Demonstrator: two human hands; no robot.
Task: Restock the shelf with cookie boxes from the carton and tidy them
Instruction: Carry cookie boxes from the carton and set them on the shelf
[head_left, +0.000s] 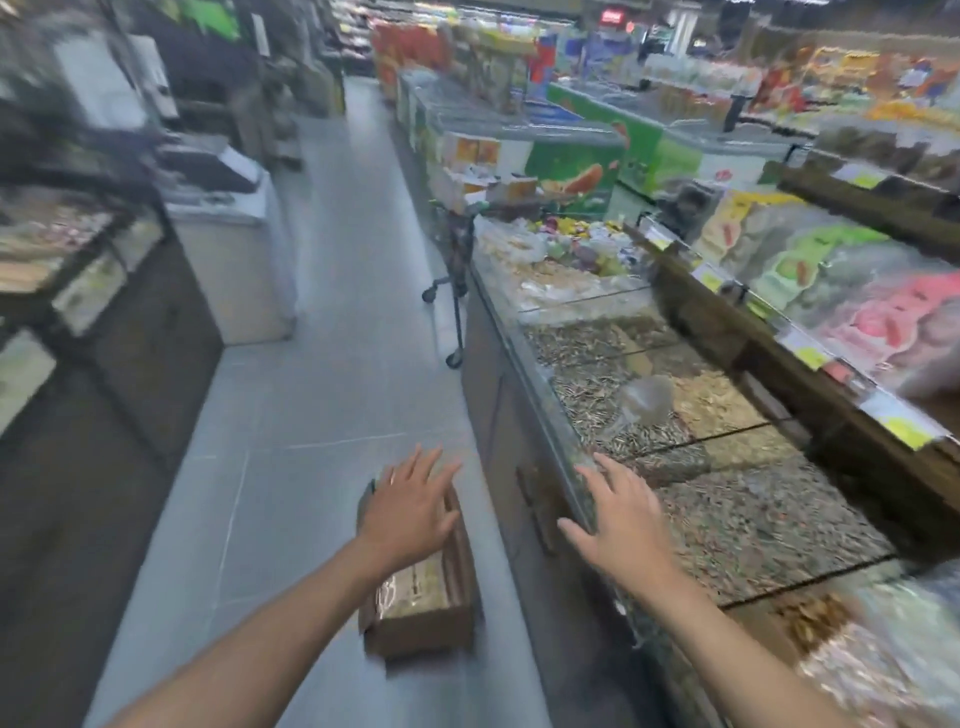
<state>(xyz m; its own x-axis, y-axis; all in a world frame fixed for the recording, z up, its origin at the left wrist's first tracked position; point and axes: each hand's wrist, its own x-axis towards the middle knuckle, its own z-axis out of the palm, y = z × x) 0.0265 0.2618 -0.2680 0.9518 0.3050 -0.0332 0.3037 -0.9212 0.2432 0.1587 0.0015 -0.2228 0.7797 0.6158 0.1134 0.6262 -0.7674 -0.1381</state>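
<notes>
Both hands were out in front, empty, fingers spread wide. The left hand hovered over the far end of the cardboard carton, which sat on the grey floor tiles in the aisle, just beside the base of the bulk-food counter. Whether that hand touched the carton I couldn't tell. The right hand was over the counter's near glass edge, holding nothing.

The carton was open on top, with what looked like clear-wrapped packs inside; too blurred to say how many, but it looked still loaded.

Beyond the hands, the counter's glass-divided bins held seeds with a clear plastic scoop lying in them, then wrapped sweets farther along. A wheeled cart stood at the counter's far end. The wooden shelf above carried bagged snacks.

No cookie box was in either hand, and none could be made out on any shelf. My read: restocking hadn't visibly got going, so unloading, shelving and tidying all remained.
</notes>
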